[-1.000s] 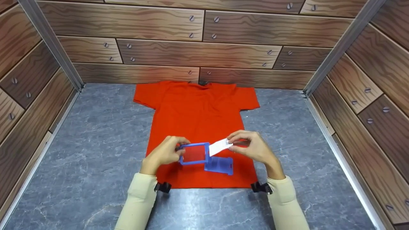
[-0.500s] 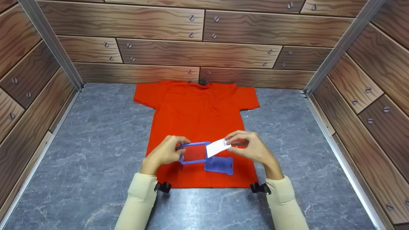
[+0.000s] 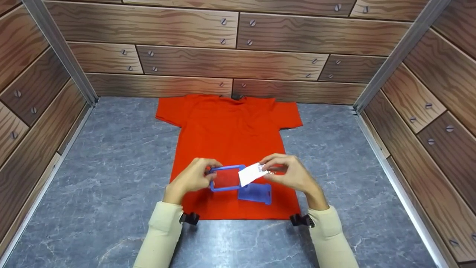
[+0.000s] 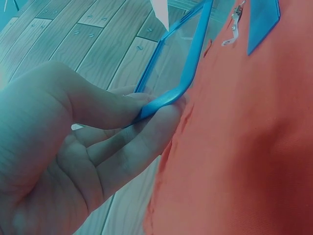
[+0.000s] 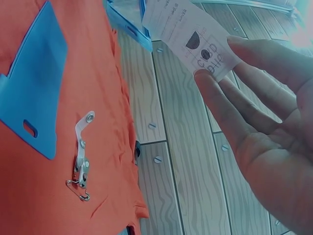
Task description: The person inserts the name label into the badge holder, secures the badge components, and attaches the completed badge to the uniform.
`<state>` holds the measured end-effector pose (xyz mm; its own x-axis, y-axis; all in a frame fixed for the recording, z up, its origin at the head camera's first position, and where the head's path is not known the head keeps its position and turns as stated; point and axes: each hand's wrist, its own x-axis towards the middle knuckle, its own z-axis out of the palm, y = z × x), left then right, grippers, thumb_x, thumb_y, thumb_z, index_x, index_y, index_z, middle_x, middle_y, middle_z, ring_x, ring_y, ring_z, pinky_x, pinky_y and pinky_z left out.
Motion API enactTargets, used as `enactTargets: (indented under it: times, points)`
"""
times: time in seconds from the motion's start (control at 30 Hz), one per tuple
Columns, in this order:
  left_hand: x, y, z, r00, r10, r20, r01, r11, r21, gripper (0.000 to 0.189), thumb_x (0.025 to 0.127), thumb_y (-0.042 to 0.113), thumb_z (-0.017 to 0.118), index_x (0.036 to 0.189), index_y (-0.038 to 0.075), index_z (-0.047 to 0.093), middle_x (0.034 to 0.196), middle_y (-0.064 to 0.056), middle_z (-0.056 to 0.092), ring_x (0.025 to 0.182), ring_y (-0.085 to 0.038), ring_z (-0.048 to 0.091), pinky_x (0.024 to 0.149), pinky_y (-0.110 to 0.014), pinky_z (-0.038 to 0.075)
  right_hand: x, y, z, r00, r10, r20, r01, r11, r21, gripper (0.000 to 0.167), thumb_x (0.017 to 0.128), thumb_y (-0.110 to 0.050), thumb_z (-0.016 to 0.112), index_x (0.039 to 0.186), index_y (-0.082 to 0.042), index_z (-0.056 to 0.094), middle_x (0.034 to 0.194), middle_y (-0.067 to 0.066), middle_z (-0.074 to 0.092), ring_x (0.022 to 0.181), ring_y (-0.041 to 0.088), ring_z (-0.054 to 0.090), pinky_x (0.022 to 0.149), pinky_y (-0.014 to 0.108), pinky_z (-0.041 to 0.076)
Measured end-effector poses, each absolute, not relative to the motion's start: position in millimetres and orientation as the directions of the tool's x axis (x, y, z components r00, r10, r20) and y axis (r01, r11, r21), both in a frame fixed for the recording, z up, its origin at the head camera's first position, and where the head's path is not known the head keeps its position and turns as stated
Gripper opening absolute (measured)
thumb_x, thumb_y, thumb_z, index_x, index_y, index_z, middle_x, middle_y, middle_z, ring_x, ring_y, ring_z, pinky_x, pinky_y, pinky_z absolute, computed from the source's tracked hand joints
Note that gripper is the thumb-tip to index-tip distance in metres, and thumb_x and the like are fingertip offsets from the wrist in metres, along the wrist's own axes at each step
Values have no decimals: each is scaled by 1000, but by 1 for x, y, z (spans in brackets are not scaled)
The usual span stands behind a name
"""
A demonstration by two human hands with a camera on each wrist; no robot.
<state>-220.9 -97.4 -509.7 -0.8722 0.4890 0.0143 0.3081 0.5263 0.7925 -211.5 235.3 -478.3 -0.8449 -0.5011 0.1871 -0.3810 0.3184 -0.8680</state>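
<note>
My left hand (image 3: 193, 175) grips one end of a blue badge-holder frame (image 3: 225, 188) between thumb and fingers; its window looks clear in the left wrist view. A white paper card (image 3: 250, 175) is pinched by my right hand (image 3: 288, 171), its near end overlapping the frame's right end. Whether the card is inside the frame, I cannot tell. Printed text and dark round marks show on the card (image 5: 193, 41) in the right wrist view. Below it, a flat blue panel (image 3: 256, 193) with a slot lies on the red T-shirt (image 3: 230, 130).
A badge clip (image 5: 82, 156) with a clear strap and a pin lies on the shirt near the panel, mostly hidden by my right hand in the head view. The shirt is spread on a grey marbled tabletop (image 3: 122, 149). Wood-patterned walls (image 3: 186, 61) enclose the back and sides.
My right hand has moved slightly left with the card, and the card's near end now overlaps the frame's right end. The left hand and frame have stayed nearly still.
</note>
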Motion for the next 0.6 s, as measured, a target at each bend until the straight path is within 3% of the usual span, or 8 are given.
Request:
enactTargets:
  times: [0.27,0.6]
  points:
    - [-221,-98,-510,-860,511,13,307,496,812,31,98,2,65,129,5,70,110,-20,72,66,-14,67,67,-32,61,-212,233,-479,-834,-513,201,-388,288,-875,19,86,1,80,104,-6,79,123,16,71,115,33,67,96,32,60]
    - [-220,-97,-508,-858,514,9,299,485,822,32,98,1,65,130,5,69,113,-20,71,69,-19,70,68,-32,62,-212,233,-479,-839,-513,181,-376,305,-875,19,86,-4,82,104,-7,80,124,15,71,115,31,67,97,38,60]
